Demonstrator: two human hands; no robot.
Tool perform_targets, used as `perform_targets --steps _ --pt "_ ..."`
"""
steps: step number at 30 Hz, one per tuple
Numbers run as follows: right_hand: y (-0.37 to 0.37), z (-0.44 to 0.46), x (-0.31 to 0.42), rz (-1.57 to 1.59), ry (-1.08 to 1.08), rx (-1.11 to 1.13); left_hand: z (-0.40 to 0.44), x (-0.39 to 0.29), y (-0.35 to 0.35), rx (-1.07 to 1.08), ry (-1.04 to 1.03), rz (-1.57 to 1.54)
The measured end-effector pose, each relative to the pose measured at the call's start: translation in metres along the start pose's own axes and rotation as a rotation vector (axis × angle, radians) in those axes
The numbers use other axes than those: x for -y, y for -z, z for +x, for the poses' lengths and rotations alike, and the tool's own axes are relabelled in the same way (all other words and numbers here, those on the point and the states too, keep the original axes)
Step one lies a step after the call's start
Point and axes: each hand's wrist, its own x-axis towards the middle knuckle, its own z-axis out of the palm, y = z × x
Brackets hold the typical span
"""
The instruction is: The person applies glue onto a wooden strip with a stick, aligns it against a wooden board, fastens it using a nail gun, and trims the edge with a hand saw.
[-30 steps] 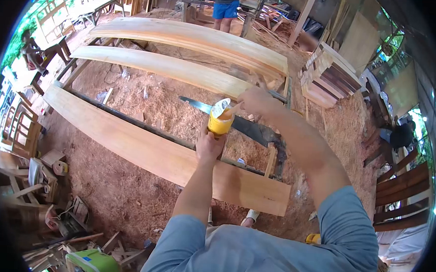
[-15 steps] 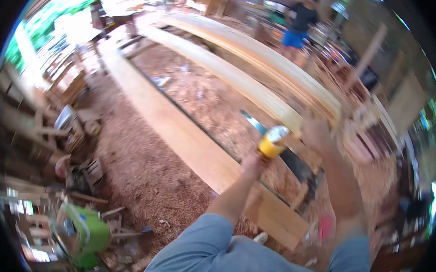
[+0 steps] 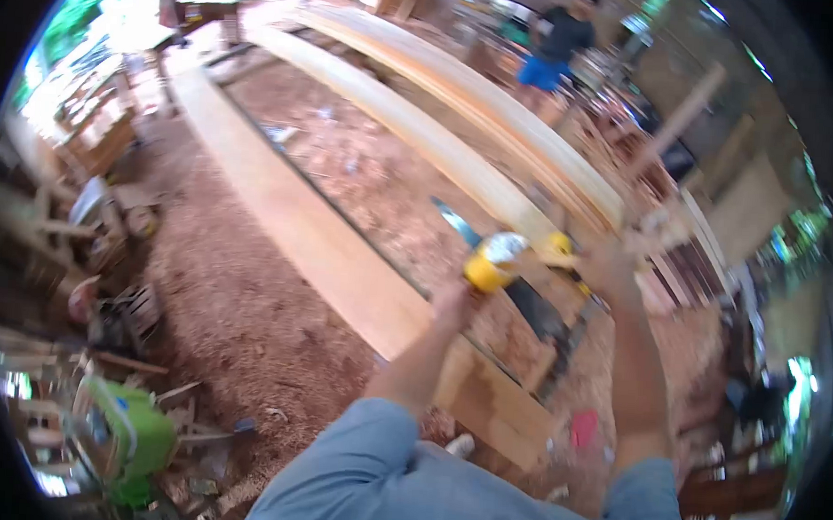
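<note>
My left hand [image 3: 457, 304] is wrapped round a yellow can [image 3: 487, 270] with a whitish, silvery top, held above the near ends of the planks. To its right, my closed right hand [image 3: 609, 268] is blurred, and I cannot make out what it grips. A yellow and black object [image 3: 558, 249] shows just left of those fingers; whether they touch it is unclear. Beyond the can lies a narrow teal strip [image 3: 453, 220]. Beneath the hands, a long pale plank [image 3: 286, 225] runs away to the upper left, with a dark flat piece [image 3: 538, 311] near its close end.
More long boards [image 3: 414, 119] lie parallel on the right. Wood shavings [image 3: 236, 279] cover the ground. A green container [image 3: 129, 433] stands at lower left, and stacked timber [image 3: 98, 135] farther back. Another person [image 3: 555, 46] in blue shorts stands at the back right.
The view has shifted, so the scene sits farther left. My right hand is a little farther from the can, and the yellow and black object now shows beside it. My left hand still holds the can.
</note>
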Motion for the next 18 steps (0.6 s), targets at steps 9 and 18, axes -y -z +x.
perform_targets --steps 9,18 --pt "-0.049 -0.055 -0.053 0.349 -0.18 0.04 -0.022 -0.124 0.039 0.233 -0.174 0.74" --pt "-0.06 -0.095 -0.047 0.458 -0.231 0.06 -0.017 -0.113 0.034 0.148 -0.212 0.672"
